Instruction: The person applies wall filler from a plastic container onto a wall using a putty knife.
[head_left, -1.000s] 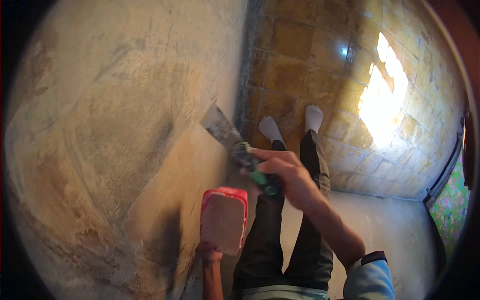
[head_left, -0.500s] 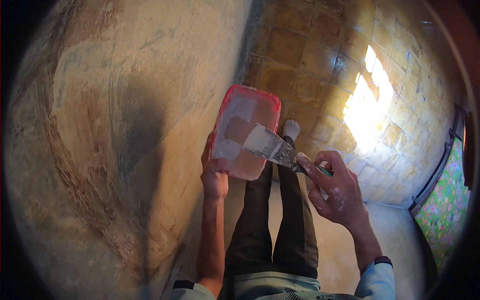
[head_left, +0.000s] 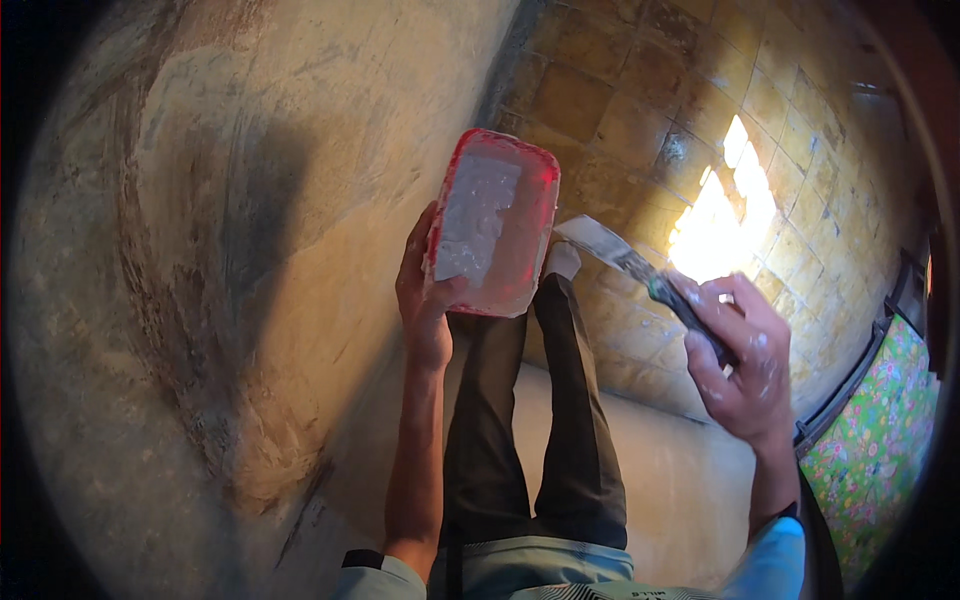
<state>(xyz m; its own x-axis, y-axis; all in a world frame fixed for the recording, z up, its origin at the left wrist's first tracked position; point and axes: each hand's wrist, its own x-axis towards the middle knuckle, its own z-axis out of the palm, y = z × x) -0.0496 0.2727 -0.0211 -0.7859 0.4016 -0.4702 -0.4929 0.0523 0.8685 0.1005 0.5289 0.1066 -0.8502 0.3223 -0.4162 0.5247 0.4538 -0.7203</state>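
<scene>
"Putty knife [head_left: 640,268] first: where is it?"

"Right of the red plastic tub [head_left: 550,180], its blade slanting up and left so the tip comes level with the tub's right rim. Whether the two touch, I can't tell."

"And what has hold of it?"

"The right hand [head_left: 752,365]. Its fingers are curled closely over the dark handle, with the thumb bent in along the near side. White smears mark the skin, and the forearm rises steeply from the lower right, out of a light-blue sleeve [head_left: 775,560]."

"How is the left hand [head_left: 428,315] posed?"

"Forearm almost straight up, with the hand at the tub's lower left. The thumb comes over the near left corner; the other fingers go round the left side and partly out of sight behind it, so the grip is firm-looking but not fully visible."

"What's in the tub?"

"Whitish paste [head_left: 475,215], heaped along the left side. The tub's mouth faces the camera, between the patchy wall [head_left: 200,250] and the knife, above the dark trousers [head_left: 490,440]."
</scene>
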